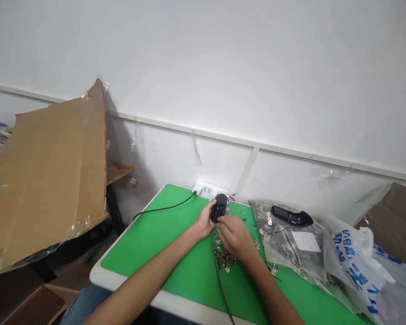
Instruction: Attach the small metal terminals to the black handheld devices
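My left hand is wrapped around a black plastic housing with a hollow compartment facing me, held above the green table mat. Against the housing's lower edge, the fingers of my right hand are pinched together; whatever is between them is too small or hidden to make out. A pile of small shiny metal pieces lies on the mat below and partly behind my right hand. A dark cable runs from beneath the hands toward the front edge.
A white power strip with a plugged-in black cord stands at the back edge. On the right, a clear bag of metal parts carries another black plastic housing, beside a white plastic bag. Large cardboard leans at left.
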`<state>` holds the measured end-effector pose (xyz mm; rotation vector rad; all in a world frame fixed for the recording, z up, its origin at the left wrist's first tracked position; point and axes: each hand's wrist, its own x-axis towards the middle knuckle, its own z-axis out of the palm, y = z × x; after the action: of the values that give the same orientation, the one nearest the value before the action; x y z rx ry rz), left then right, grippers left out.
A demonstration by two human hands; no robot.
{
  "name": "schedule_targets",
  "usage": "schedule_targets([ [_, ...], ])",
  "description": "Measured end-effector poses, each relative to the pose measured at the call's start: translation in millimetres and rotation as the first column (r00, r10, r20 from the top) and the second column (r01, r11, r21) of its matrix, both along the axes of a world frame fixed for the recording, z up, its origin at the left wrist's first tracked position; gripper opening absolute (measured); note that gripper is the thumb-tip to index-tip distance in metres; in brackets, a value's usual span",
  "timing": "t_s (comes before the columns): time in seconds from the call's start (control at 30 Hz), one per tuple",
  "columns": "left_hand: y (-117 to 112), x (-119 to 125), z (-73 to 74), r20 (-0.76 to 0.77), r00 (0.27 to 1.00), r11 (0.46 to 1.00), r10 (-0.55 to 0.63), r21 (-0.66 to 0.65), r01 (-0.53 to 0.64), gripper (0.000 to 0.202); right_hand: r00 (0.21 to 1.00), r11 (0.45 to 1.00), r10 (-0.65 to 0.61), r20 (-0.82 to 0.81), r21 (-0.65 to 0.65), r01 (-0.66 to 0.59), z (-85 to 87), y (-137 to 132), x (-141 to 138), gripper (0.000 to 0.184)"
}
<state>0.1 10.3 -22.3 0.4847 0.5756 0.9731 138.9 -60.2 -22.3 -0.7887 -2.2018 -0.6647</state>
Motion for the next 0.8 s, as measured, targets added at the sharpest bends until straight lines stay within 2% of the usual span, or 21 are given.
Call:
schedule_targets([
  [0.13,0.3,-3.0,-1.3,-0.054,0.995,0.996,-0.087,0.011,0.087,0.038,0.999,1.0,-0.028,0.016,-0.003,0.028,-2.6,-1.7,-7.6,0.014],
  [0.37,-2.3,-4.7,3.3,-0.117,0.989,0.996,-0.086,0.005,0.088,0.038,1.0,0.998,-0.023,-0.008,-0.058,0.023,-5.4,-3.3,-9.8,0.013],
  [0.5,-2.3,-7.1,6.3,-0.072,0.99,0.993,-0.12,-0.018,0.119,0.036,0.998,0.995,-0.059,-0.021,-0.084,0.057,-4.1,-4.4,-10.5,0.012],
  [0.6,-1.5,-11.6,9.2,-0.021,0.98,0.978,-0.2,-0.07,0.198,0.038,0.997,0.992,-0.079,-0.015,-0.098,0.077,-4.4,-5.5,-10.4,0.009],
  [0.7,-0.9,-17.0,10.3,-0.013,0.964,0.961,-0.266,-0.079,0.265,0.043,0.995,0.991,-0.095,-0.015,-0.099,0.093,-8.8,-6.2,-11.7,0.01],
  [0.8,-0.6,-20.6,7.9,-0.033,0.961,0.96,-0.275,-0.072,0.272,0.047,0.994,0.993,-0.098,-0.042,-0.066,0.096,-16.1,-5.7,-14.7,0.014],
])
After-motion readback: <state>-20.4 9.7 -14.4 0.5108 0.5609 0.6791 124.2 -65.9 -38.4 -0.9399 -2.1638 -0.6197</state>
